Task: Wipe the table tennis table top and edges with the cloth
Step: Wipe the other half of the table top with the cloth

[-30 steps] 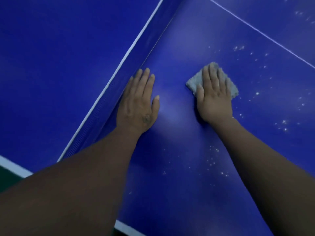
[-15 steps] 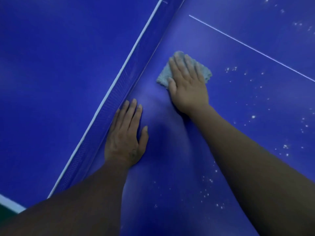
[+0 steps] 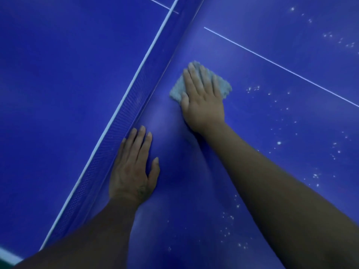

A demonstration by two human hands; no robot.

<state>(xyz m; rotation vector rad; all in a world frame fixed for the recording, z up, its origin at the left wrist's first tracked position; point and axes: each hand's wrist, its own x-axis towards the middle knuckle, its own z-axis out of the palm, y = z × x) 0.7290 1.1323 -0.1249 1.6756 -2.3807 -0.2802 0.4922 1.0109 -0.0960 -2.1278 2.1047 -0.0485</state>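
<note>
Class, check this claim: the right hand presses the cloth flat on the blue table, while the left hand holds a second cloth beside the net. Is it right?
Not quite. The left hand holds no cloth: it lies flat and bare on the table beside the net, as the head view shows. The right hand does press the cloth flat on the table.

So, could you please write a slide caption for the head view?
The right hand presses the grey cloth flat on the blue table top beside the net; left hand rests flat nearby.
</note>
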